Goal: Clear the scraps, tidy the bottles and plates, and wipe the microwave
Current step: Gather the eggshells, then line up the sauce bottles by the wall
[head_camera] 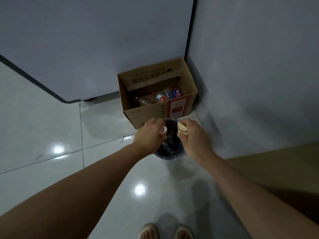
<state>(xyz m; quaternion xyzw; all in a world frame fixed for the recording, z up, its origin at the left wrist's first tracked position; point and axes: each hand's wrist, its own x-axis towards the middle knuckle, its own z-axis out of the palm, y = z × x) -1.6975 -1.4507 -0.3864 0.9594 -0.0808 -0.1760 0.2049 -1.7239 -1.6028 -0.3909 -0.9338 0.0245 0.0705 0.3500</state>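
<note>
Both my hands hover over a small round trash bin [170, 155] lined with a dark bag, standing on the tiled floor. My left hand [149, 135] pinches a white eggshell piece [163, 130] above the bin's left rim. My right hand [191, 136] grips a pale beige eggshell scrap [181, 127] above the bin's right rim. Dark crumpled waste lies inside the bin. Behind the bin an open cardboard box [145, 116] holds several empty plastic bottles [161, 97].
A large white appliance [86, 49] with a dark edge rises at the back left, a grey wall [259, 66] at the right. A brownish surface [284, 163] juts in at the right. Glossy white floor tiles [43, 135] spread left; my sandalled feet [165, 232] show at the bottom.
</note>
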